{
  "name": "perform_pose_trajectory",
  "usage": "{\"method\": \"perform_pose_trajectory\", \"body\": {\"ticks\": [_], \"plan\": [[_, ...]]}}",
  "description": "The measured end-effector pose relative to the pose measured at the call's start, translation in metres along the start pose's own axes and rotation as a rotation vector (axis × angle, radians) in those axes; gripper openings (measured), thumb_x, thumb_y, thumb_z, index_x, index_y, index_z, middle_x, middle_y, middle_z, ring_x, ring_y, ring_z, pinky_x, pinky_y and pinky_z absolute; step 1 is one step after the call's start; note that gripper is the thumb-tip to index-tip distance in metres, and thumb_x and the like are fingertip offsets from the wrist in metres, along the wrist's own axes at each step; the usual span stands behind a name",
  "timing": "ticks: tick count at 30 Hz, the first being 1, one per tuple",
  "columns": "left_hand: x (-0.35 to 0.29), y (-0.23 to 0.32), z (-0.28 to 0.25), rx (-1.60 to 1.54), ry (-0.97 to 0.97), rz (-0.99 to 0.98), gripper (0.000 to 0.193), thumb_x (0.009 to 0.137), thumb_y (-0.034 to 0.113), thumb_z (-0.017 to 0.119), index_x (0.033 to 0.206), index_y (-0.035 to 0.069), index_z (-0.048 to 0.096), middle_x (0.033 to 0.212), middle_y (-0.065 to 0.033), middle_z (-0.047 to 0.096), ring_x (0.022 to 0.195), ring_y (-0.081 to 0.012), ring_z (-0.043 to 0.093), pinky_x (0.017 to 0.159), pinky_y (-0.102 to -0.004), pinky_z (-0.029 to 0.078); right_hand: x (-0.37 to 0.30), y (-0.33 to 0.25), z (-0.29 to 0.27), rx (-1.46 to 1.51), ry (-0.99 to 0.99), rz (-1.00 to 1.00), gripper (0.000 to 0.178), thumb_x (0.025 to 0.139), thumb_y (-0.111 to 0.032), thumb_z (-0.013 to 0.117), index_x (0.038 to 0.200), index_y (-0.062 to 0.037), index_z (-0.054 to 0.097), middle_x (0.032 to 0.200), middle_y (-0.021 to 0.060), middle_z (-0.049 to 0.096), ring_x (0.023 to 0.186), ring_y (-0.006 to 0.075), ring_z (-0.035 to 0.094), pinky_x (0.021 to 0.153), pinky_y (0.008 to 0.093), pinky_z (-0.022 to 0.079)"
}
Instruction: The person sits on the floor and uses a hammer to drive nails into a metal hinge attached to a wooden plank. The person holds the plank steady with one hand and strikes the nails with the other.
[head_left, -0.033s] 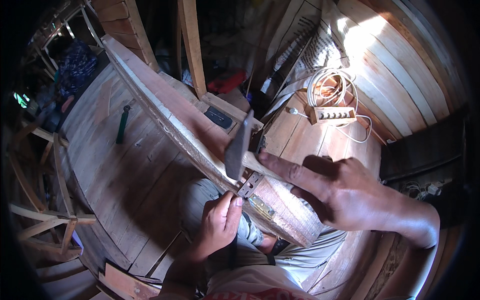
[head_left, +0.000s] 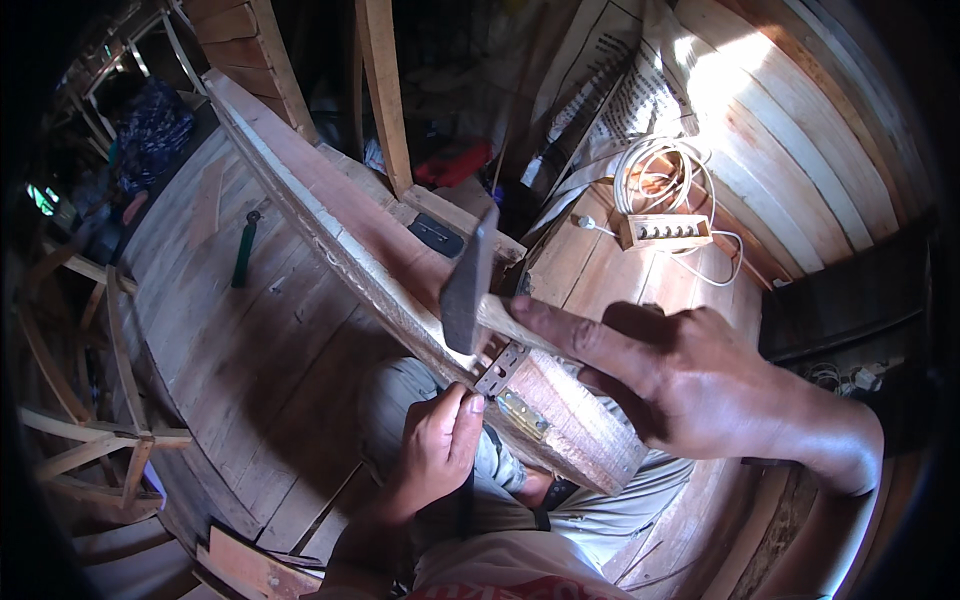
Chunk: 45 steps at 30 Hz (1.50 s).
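Observation:
Gripped by the handle in my right hand [head_left: 690, 380] is a hammer [head_left: 466, 290], its forefinger stretched along the wood. The dark steel head hangs over the edge of a timber beam [head_left: 590, 425]. My left hand [head_left: 438, 440] is closed, thumb against fingers, at the corner of a slotted metal hinge [head_left: 502, 370]. That slotted leaf stands up from the beam beside the hammer head. Brass-coloured metal [head_left: 523, 414] lies flat on the beam's side just below it. Part of the hammer handle is hidden by my right hand.
The beam joins a long curved plank edge [head_left: 340, 245]. Green-handled pliers [head_left: 244, 250] lie on the plank floor at left. At right are a wooden socket strip [head_left: 668, 232] and coiled white cable [head_left: 660, 175]. A person in patterned clothing [head_left: 155, 135] is at far left.
The hammer head has shifted slightly left and up with my right hand. My left hand and the hinge look unmoved.

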<state>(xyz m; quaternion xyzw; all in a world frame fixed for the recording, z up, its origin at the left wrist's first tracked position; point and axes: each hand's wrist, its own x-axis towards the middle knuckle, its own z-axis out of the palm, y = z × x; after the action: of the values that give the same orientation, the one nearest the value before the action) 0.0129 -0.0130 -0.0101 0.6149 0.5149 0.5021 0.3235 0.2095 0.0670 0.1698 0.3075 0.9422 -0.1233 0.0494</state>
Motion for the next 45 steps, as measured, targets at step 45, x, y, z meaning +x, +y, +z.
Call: {"method": "perform_pose_trajectory", "body": {"ticks": [45], "plan": [[0.007, -0.008, 0.002, -0.020, -0.112, 0.107, 0.007, 0.090, 0.005, 0.054, 0.086, -0.001, 0.053, 0.061, -0.0190, 0.055, 0.056, -0.0378, 0.058, 0.050, -0.0430, 0.042, 0.050, -0.045, -0.063, -0.163, -0.472, 0.104, 0.055, 0.095, -0.016, 0.056, 0.146, -0.0153, 0.034, 0.078, 0.0130, 0.067, 0.067, 0.0256, 0.065, 0.066, 0.0395, 0.053]]}}
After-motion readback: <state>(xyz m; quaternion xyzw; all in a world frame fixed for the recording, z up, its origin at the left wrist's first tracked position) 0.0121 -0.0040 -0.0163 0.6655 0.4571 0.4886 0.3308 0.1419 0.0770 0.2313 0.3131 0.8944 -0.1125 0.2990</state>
